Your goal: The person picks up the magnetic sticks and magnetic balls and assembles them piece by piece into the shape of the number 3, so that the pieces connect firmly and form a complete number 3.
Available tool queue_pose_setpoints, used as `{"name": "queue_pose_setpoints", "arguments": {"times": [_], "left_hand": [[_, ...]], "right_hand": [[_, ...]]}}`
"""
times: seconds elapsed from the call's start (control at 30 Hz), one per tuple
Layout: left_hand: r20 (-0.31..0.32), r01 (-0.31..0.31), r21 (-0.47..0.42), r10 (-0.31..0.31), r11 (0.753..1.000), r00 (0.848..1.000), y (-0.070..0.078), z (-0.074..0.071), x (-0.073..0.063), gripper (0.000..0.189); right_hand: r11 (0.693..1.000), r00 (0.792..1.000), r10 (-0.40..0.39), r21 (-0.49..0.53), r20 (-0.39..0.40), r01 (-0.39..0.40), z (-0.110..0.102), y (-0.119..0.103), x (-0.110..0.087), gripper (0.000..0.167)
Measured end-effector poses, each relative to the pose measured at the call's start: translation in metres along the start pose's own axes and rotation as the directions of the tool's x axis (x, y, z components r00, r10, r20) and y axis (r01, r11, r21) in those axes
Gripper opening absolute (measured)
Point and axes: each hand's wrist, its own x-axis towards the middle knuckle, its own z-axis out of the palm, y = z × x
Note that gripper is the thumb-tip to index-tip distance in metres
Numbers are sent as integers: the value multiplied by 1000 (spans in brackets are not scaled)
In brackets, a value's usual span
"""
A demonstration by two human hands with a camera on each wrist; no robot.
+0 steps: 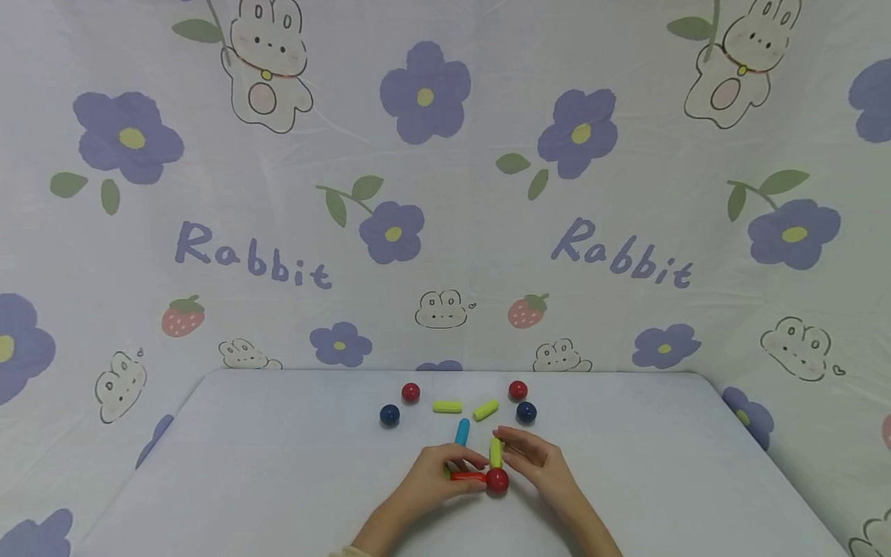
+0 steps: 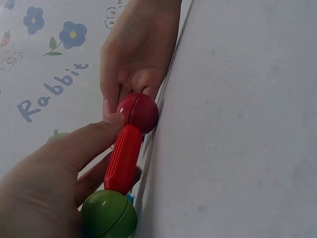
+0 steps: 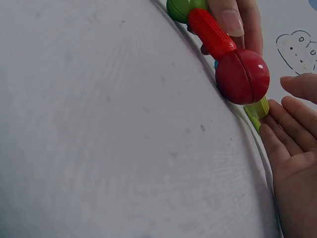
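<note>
My left hand [image 1: 433,478] pinches a red ribbed rod [image 2: 123,157], its thumb up against the dark red ball [image 2: 141,113] at one end. The rod's other end meets a green ball [image 2: 109,214], mostly hidden by that hand in the head view. A blue rod [image 1: 462,431] points away from the left hand, its near end covered by the fingers. From the red ball a yellow-green rod [image 1: 496,453] runs toward the back. Beside this rod is my right hand [image 1: 546,463], its extended fingers touching the rod's side; the thumb stands apart in the right wrist view.
Behind the hands lie two loose yellow-green rods [image 1: 448,407]. A red ball [image 1: 411,393] and a dark blue ball [image 1: 390,415] sit on the left, with another red ball [image 1: 518,391] and dark blue ball [image 1: 526,412] on the right. A rabbit-print cloth [image 1: 480,255] hangs behind the white table [image 1: 278,464].
</note>
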Motion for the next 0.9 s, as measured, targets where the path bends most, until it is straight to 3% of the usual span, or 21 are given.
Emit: {"name": "queue_pose_setpoints", "arguments": {"times": [0.13,0.4,0.67,0.9], "left_hand": [[-9,-11,62,12,998,1000,-2,1,2,25],[-1,49,86,-50,995,999,-4,3,4,24],[-13,61,93,-60,994,998,-4,4,3,24],[-15,62,109,-61,992,998,-4,4,3,24]], "right_hand": [[1000,1000,7,16,25,-8,2,-9,-2,39],[1000,1000,20,-19,9,-20,2,-7,-1,37],[997,993,-67,-56,-92,62,1,0,9,31],[987,980,-144,-95,-136,132,-1,2,16,31]]}}
